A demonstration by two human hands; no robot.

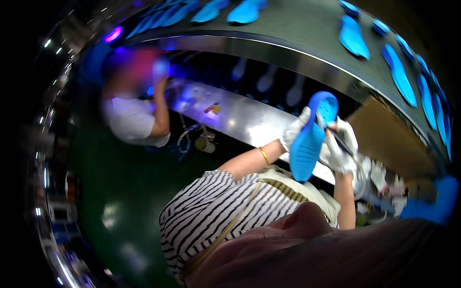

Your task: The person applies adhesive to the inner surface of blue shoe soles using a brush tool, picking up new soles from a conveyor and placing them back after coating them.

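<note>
Left hand (pixel 294 132) gripping blue sole (pixel 306 151), right hand (pixel 344 154) pinching dark tool (pixel 340 142); steel bench (pixel 245 116) below, belt (pixel 302 26) beyond, green floor (pixel 129 192).

To my left I see a dark green floor (pixel 125 192). It is shiny, with pale spots of light on it. In front of me is a long silver metal bench (pixel 242 122), and it shines too. Past it, a big grey-green table (pixel 297 29) runs across the top of my view, with a metal side (pixel 269 50). The gap between them is very dark. A bright pink-purple light (pixel 114 34) glows up on my left, and part of the bench looks purple. Far left, little white lights (pixel 46 178) make a line.
</note>
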